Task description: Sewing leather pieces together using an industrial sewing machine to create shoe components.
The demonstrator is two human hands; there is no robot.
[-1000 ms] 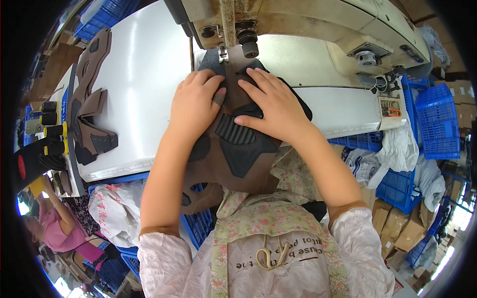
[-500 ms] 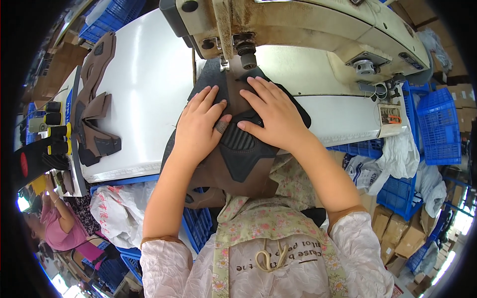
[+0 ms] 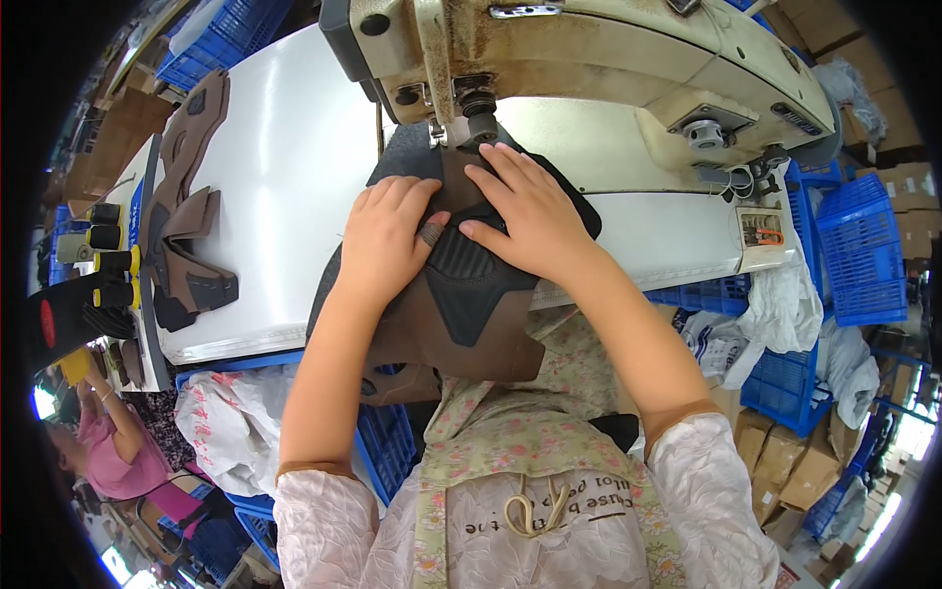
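A brown-and-black panelled piece (image 3: 496, 336), which looks like a shoe upper, lies on the white sewing table. Its far end sits under the presser foot (image 3: 438, 133) of a sewing machine (image 3: 579, 59). My left hand (image 3: 386, 236) rests palm down on the piece's left side, fingers slightly bent and thumb apart, with a dark band around the thumb. On the right side, my right hand (image 3: 538, 218) lies flat with fingers spread, its fingertips just short of the machine head. Both thumbs are near a black ribbed patch (image 3: 463, 257). Whether the needle is in the material is hidden.
More brown-and-black pieces (image 3: 186, 226) lie on the table's left. Thread spools (image 3: 116, 261) stand beyond its left edge. Blue crates (image 3: 863, 250) with white bags flank the table. At the far left, a co-worker in pink (image 3: 128, 452) sits. Cardboard boxes (image 3: 800, 461) are at right.
The piece has slid a little farther under the machine head, with both hands moving along on it. My left fingers have drawn closer together. The whole view has shifted slightly.
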